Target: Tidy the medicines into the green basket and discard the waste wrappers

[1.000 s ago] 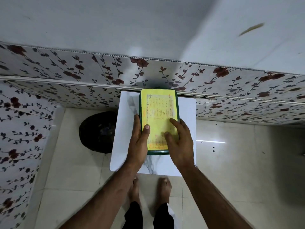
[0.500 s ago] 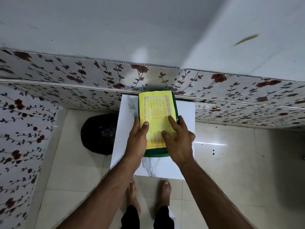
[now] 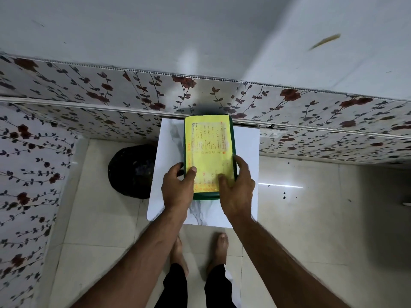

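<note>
The green basket (image 3: 205, 195) stands on a small white marbled table (image 3: 169, 156), and only its dark green rim shows. A yellow printed paper (image 3: 209, 138) lies flat over the basket's top and hides whatever is inside. My left hand (image 3: 178, 187) grips the basket's near left side, thumb pressed on the paper. My right hand (image 3: 236, 187) grips the near right side, with its thumb on the paper too. No loose medicines or wrappers are visible.
A round black bin (image 3: 131, 170) sits on the tiled floor just left of the table. Floral-patterned wall panels (image 3: 89, 90) run behind and to the left. My bare feet (image 3: 200, 247) stand on the pale floor in front of the table.
Both hands have slid from lying on top of the paper to clasping the basket's near sides, fingers curling around the rim. The basket and paper stay in place.
</note>
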